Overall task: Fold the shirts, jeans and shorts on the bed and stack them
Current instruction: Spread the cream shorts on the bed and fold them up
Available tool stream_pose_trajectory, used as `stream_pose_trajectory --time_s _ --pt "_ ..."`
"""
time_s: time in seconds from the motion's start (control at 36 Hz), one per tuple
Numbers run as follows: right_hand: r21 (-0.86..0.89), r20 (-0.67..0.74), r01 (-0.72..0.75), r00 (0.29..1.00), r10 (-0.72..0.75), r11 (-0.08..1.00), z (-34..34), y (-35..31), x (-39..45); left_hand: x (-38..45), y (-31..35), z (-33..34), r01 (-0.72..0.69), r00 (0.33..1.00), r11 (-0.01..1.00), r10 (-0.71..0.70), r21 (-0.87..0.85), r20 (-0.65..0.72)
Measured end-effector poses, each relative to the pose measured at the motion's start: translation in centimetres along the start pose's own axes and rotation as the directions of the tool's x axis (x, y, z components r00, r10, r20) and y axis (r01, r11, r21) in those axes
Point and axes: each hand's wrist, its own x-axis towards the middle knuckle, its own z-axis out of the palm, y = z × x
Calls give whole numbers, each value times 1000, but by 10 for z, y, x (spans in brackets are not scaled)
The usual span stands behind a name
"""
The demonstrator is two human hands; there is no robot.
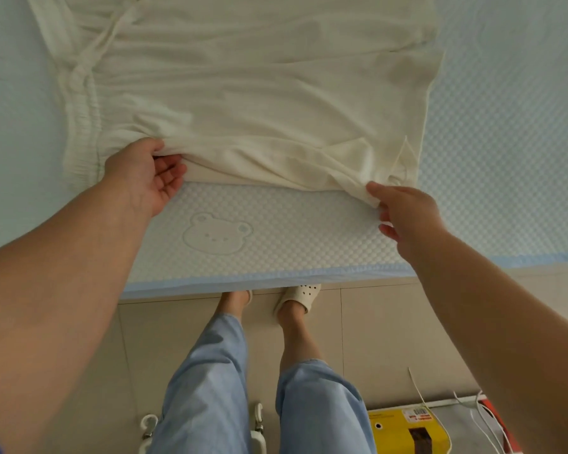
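Head view: cream shorts (243, 93) are spread flat across the bed (505, 126), the elastic waistband lying to the left and the hem to the right. The near edge of the fabric is lifted slightly off the quilted cover. That edge is pinched near the waistband by the left hand (145, 178), thumb on top, fingers curled beneath the cloth. Over at the hem corner, a bunched fold is gripped by the right hand (404, 214), its fingertips closed on the fabric. Between the two hands a bear emblem (217, 232) is seen pressed into the cover, just below the raised edge. A pale blue trim (276, 273) is run along the bed's near side. Down on the tiled floor (374, 322), feet in a perforated slipper (300, 296) are tucked under the bed edge. A yellow box (407, 427) and white cables (420, 391) are seen at lower right.
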Motion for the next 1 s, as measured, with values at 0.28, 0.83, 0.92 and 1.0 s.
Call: stream_pose_trajectory --time_s 0.28,0.83,0.92,1.0 --pt "164 -36 -36 998 43 986 5 3 -6 0 -2 -3 2 1000 1000 -2 -21 5" --pt "-486 136 540 823 -551 687 -75 -9 -77 -68 -11 -41 -274 921 962 265 9 -285" --pt "-592 107 584 739 -665 555 -77 -17 -78 -77 -10 -45 -369 900 910 401 191 -173" --pt "-655 127 600 687 -716 459 -78 -35 -74 -74 -2 -53 -381 910 893 408 239 -73"
